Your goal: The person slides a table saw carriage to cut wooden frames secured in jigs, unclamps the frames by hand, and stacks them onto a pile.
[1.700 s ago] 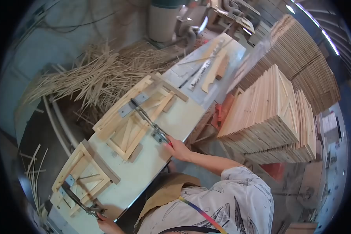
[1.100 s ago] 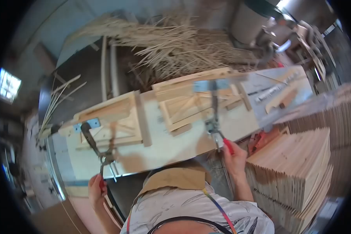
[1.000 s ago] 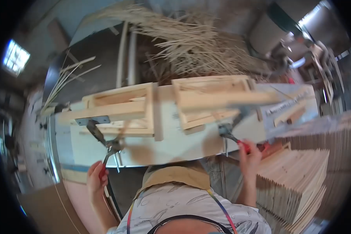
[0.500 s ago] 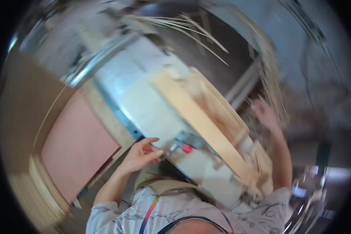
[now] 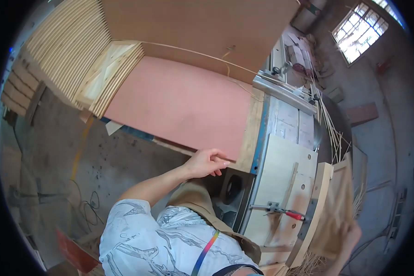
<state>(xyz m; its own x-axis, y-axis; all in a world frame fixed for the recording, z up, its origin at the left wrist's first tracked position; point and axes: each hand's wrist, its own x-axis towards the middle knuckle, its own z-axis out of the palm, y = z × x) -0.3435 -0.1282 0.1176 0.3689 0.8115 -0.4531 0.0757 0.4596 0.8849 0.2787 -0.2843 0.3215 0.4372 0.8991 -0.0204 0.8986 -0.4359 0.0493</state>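
My left hand is empty, its fingers loosely bent and apart, beside the near edge of a pink board. At the lower right, my right hand grips a wooden frame, which is tilted and somewhat blurred. Between my body and that frame, a thick wooden bar lies along the pale worktable. A metal toggle clamp with a red handle reaches to the metal plate on this bar. Neither hand touches the clamp.
Thin wooden frames stand stacked at the upper left, beside a tall brown panel. A metal rail crosses the table's far end, with thin wood strips beyond it. A red object is at the lower left.
The view has swung left toward the pink board. Both hands have left the red clamp handles. My right hand has taken hold of a wooden frame and lifted it to a tilt; my left hand remains empty.
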